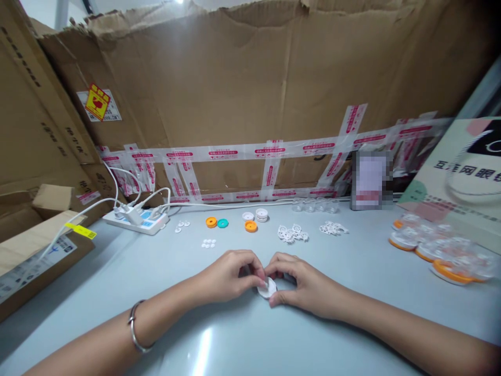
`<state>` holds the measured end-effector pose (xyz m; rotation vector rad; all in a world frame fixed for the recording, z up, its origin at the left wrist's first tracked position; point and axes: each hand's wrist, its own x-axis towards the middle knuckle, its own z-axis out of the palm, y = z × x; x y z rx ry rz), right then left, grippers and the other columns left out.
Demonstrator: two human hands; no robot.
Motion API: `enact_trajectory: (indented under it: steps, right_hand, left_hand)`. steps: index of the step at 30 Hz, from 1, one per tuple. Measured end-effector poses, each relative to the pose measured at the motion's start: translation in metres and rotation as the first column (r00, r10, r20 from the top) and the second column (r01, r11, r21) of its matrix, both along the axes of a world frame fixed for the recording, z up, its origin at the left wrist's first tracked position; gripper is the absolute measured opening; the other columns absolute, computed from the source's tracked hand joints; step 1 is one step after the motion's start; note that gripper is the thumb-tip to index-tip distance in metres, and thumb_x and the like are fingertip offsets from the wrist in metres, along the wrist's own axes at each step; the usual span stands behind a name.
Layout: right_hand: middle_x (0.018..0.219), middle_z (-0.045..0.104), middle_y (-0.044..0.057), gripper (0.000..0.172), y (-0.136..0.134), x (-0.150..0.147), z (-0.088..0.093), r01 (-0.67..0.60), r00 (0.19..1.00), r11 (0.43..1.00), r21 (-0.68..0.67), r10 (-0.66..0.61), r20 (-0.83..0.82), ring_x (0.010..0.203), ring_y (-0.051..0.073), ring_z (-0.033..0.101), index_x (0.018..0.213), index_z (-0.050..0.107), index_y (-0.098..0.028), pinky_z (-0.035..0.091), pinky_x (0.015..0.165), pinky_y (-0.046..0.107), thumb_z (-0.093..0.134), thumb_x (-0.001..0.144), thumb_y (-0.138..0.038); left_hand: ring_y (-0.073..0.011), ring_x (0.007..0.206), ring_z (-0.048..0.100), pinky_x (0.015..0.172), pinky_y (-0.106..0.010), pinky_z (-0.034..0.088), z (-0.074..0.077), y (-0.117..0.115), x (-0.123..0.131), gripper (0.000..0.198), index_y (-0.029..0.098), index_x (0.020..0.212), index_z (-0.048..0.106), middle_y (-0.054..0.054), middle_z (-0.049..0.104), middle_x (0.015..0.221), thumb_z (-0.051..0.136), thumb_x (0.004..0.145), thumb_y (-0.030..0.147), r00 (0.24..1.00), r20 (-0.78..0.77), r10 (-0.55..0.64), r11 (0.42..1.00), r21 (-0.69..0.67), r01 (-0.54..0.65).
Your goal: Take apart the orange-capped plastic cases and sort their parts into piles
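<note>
At the front middle of the table, a white round plastic piece [267, 289] lies between my two hands. My right hand [299, 284] grips its rim from the right, thumb at the near side and fingers at the far side. From the left, my left hand [237, 277] has thumb and fingertips pinched together over the piece; a small pale part seems to be in the pinch, too small to name. Beyond the hands are orange round pieces [251, 226], a teal disc [223, 223], white round pieces [261, 214] and small white buttons [209, 243].
White spoked parts [293, 233] lie in a pile, with a smaller pile [333, 228] to its right. Clear domed cases with orange bases [450, 270] stand at right. A power strip [136, 219] with cables sits at left. Cardboard boxes [235, 89] wall the back.
</note>
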<state>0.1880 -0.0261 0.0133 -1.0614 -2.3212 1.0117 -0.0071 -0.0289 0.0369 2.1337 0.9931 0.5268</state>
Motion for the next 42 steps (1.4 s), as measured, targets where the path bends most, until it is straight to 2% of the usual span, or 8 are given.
enact_trajectory:
  steps: [3,7,11,15,23,29,35,42]
  right_hand:
    - [0.087,0.056,0.002,0.031,0.000,-0.001,0.001,0.010,1.000,1.000,-0.021,-0.011,-0.003,0.087,0.018,0.051,0.089,0.064,-0.021,0.040,0.081,0.031,0.070,0.065,-0.039]
    - [0.088,0.056,0.002,0.030,-0.001,-0.001,0.003,0.018,1.000,0.998,-0.054,-0.018,0.002,0.088,0.019,0.051,0.089,0.064,-0.022,0.040,0.080,0.031,0.070,0.065,-0.039]
    - [0.090,0.056,0.003,0.030,-0.001,0.000,0.003,0.015,1.000,0.998,-0.068,-0.015,0.002,0.090,0.019,0.050,0.090,0.064,-0.023,0.040,0.082,0.032,0.069,0.066,-0.040]
    - [0.089,0.055,0.003,0.029,-0.001,0.000,0.004,0.008,1.000,0.997,-0.073,-0.008,0.000,0.089,0.019,0.050,0.090,0.064,-0.022,0.040,0.082,0.032,0.070,0.066,-0.038]
    - [0.090,0.055,0.003,0.030,-0.002,0.000,0.005,0.005,1.000,0.997,-0.078,-0.005,0.004,0.090,0.019,0.050,0.090,0.063,-0.020,0.040,0.082,0.031,0.070,0.066,-0.035]
    - [0.089,0.055,0.003,0.030,-0.002,0.000,0.005,0.008,1.000,0.998,-0.060,-0.007,0.010,0.089,0.019,0.051,0.091,0.064,-0.020,0.040,0.082,0.031,0.070,0.066,-0.035]
    - [0.085,0.054,0.002,0.030,0.001,0.001,0.002,-0.015,1.000,1.000,-0.017,0.015,0.009,0.085,0.018,0.050,0.089,0.064,-0.020,0.039,0.079,0.029,0.071,0.065,-0.037]
    - [0.083,0.053,0.001,0.027,0.001,0.000,0.003,-0.046,0.999,0.999,0.023,0.045,0.016,0.082,0.016,0.050,0.086,0.064,-0.020,0.039,0.076,0.027,0.070,0.066,-0.037]
  left_hand:
    - [-0.0114,0.072,0.055,0.066,-0.021,0.041,0.013,0.010,-0.013,0.007,0.016,0.074,0.060,0.000,0.063,0.076,0.056,0.077,0.021,0.995,-0.018,0.098,0.994,0.057,-0.096]
    - [-0.0129,0.065,0.055,0.061,-0.021,0.040,0.031,0.034,-0.049,0.010,0.015,0.072,0.061,-0.001,0.063,0.070,0.056,0.073,0.024,0.942,-0.242,0.234,0.972,0.087,-0.219]
    - [-0.0143,0.067,0.057,0.060,-0.020,0.040,0.033,0.052,-0.081,0.013,0.016,0.073,0.065,-0.001,0.066,0.071,0.058,0.069,0.026,0.904,-0.397,0.159,0.985,0.002,-0.172]
    - [-0.0148,0.066,0.058,0.057,-0.020,0.038,0.026,0.056,-0.090,0.011,0.018,0.070,0.067,-0.001,0.067,0.071,0.059,0.067,0.026,0.879,-0.444,0.171,0.984,0.025,-0.179]
    - [-0.0139,0.062,0.056,0.056,-0.020,0.037,0.028,0.055,-0.087,0.010,0.018,0.069,0.066,0.000,0.065,0.067,0.058,0.068,0.023,0.850,-0.480,0.220,0.975,0.136,-0.175]
    - [-0.0129,0.069,0.056,0.063,-0.021,0.040,0.034,0.035,-0.055,0.012,0.016,0.076,0.061,0.000,0.064,0.075,0.052,0.079,0.023,0.941,-0.247,0.231,0.956,0.238,-0.172]
    - [-0.0136,0.080,0.055,0.074,-0.024,0.042,0.010,-0.006,-0.005,0.014,0.017,0.086,0.063,-0.004,0.060,0.084,0.049,0.084,0.019,0.974,-0.200,-0.110,0.923,0.342,0.174]
    - [-0.0144,0.079,0.055,0.073,-0.026,0.043,-0.012,-0.009,0.004,0.014,0.016,0.088,0.061,-0.005,0.061,0.085,0.048,0.085,0.019,0.972,-0.202,-0.118,0.867,0.456,0.200]
